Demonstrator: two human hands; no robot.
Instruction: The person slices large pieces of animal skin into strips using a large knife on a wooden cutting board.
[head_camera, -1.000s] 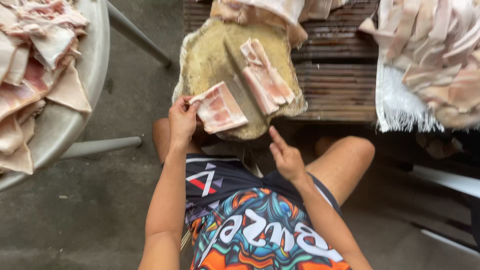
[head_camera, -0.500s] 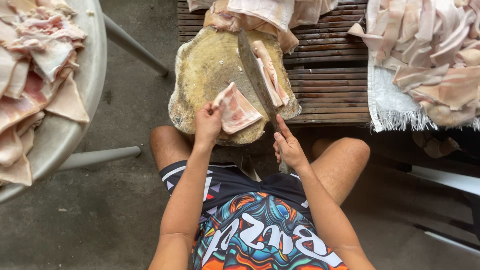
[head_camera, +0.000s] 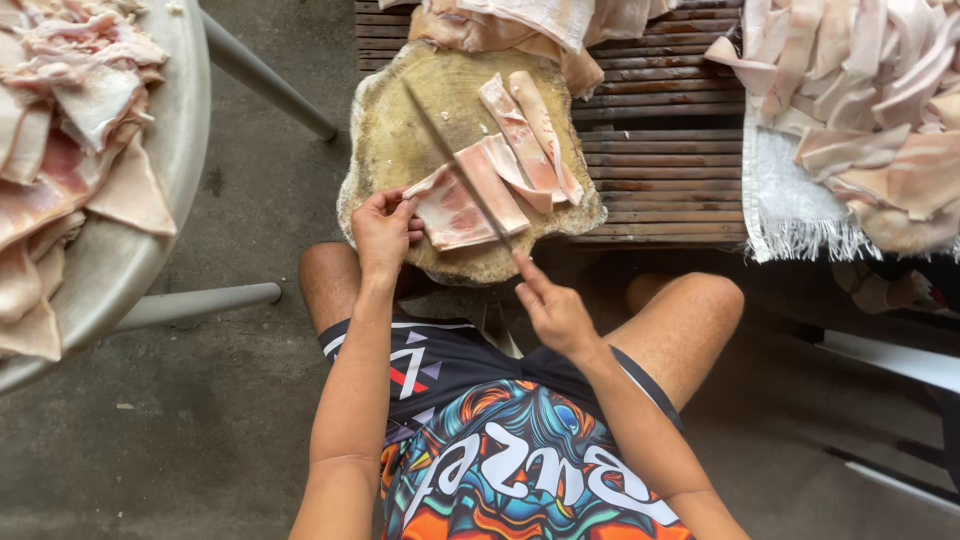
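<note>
A big round metal table (head_camera: 150, 200) fills the left edge, heaped with pale pink slabs of pork skin (head_camera: 60, 130), and off to the right a second heap of strips (head_camera: 870, 110) lies on a white fringed cloth (head_camera: 790, 210) spread over a dark slatted wooden bench (head_camera: 660, 150). On the near end of that bench sits a thick, worn round chopping block (head_camera: 400, 150), just above the seated person's bare knees. More folded skin (head_camera: 520, 20) hangs over the block's far rim. On the block itself, two long cut strips (head_camera: 530, 130) lie side by side toward the right, touching the flat piece of pork skin (head_camera: 455, 210) being worked near the front edge. The left hand (head_camera: 382, 228) pinches that piece's left corner, fingers curled tight on it. The right hand (head_camera: 555, 308) grips the handle of a long knife (head_camera: 455, 165), fingers closed around it with the forefinger stretched along the top; the blade lies diagonally across the piece, tip pointing away to the upper left.
</note>
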